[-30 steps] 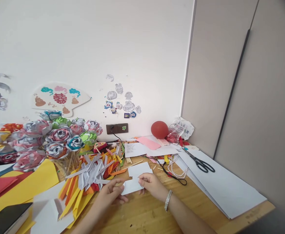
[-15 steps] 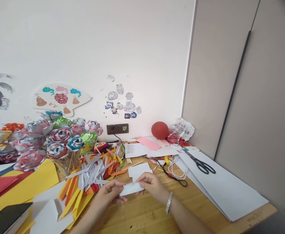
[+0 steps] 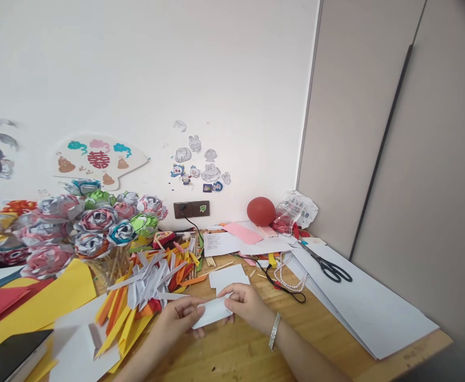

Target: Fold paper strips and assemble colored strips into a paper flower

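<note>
At the wooden table (image 3: pixel 232 353), we see two bare hands at work on one small piece of white paper (image 3: pixel 212 312). It is held just above the tabletop, toward the near side, between the hands and slightly aslant, its right end higher than its left. Left hand (image 3: pixel 182 315): thumb pressed on the paper's left end, fingers curled beneath, so we record a pinch. Right hand (image 3: pixel 245 306): thumb on the right end, fingertips showing below the edge, also pinching; a silvery bracelet (image 3: pixel 274 331) circles that wrist. We think the piece may be folded, but its underside is hidden from us.

Just behind the hands we note more white paper pieces (image 3: pixel 227 276) lying flat. To the left, a heap of folded paper strips (image 3: pixel 148 278), white, orange and yellow; beyond it, a mass of paper flowers (image 3: pixel 97 220). To the right, black-handled scissors (image 3: pixel 332 269) rest on large white sheets (image 3: pixel 376 307), with a bead string (image 3: pixel 282 276) near them. At the back, a red balloon (image 3: pixel 260 211).
</note>
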Demonstrator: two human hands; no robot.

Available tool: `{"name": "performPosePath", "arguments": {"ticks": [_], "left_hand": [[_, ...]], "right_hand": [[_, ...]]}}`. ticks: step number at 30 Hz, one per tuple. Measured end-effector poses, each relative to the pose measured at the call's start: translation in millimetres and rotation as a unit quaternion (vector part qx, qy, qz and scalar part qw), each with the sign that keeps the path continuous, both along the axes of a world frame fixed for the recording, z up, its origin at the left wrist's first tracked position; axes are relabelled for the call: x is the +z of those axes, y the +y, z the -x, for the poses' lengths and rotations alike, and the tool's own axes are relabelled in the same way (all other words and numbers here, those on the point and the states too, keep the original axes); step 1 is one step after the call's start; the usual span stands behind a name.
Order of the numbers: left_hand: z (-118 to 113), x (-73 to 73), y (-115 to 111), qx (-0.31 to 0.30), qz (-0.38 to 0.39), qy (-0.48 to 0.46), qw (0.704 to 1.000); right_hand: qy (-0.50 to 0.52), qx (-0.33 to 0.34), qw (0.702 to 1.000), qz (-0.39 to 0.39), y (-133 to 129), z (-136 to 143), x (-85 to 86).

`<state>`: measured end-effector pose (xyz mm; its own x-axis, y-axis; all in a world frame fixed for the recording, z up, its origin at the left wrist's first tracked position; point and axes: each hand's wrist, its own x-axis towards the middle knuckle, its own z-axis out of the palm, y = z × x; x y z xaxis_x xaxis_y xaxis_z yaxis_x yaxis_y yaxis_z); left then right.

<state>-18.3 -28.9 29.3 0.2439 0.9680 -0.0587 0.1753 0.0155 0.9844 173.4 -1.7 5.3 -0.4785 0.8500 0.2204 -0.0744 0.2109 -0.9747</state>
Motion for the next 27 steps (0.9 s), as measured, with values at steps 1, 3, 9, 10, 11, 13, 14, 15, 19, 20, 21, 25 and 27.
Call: {"name": "performPosePath", "arguments": {"ticks": [1,3,9,10,11,13,14,15,19,20,21,25,27], "left_hand": [[0,-0.7,1,0.006,0.005,0.002,1.0],[0,-2.4,2,0.015,0.015,-0.003,1.0],[0,-1.9,1,0.009,0.042,-0.045,0.998],[0,-1.2,0,0.006,0.044,-0.052,0.998],[-1,-0.5,0,0.003,0.045,-0.058,0.997],[-2,0.4,-2,0.003,0.046,-0.065,0.997],[-2,0.6,-2,0.006,0.046,-0.066,0.997],[-2,0.5,-2,0.011,0.049,-0.064,0.997],[-2,-1.9,0,0.015,0.057,-0.05,0.997],[-1,-2.8,1,0.011,0.056,-0.049,0.997],[0,-3.6,2,0.007,0.056,-0.047,0.997],[0,-5.1,4,0.013,0.043,-0.034,0.998],[-1,-5.0,4,0.017,0.03,-0.019,0.999]], "right_hand": [[-0.001,-0.003,1.0,0.002,0,0,-0.1],[0.003,-0.007,1.0,0.001,1,0,-0.8],[0.042,-0.02,0.999,-0.023,1,1,-5.4],[0.039,-0.026,0.998,-0.032,1,1,-6.6],[0.032,-0.034,0.998,-0.042,1,0,-7.7],[0.005,-0.051,0.996,-0.068,2,0,-9.7],[-0.016,-0.058,0.995,-0.084,2,-1,-10.3],[-0.038,-0.064,0.992,-0.102,2,-1,-10.5],[-0.091,-0.073,0.981,-0.155,1,-3,-7.4],[-0.088,-0.069,0.981,-0.159,1,-4,-6.1],[-0.081,-0.061,0.982,-0.158,1,-4,-4.8],[-0.056,-0.027,0.993,-0.102,1,-6,-4.6],[-0.068,-0.026,0.994,-0.084,2,-5,-7.5]]}}
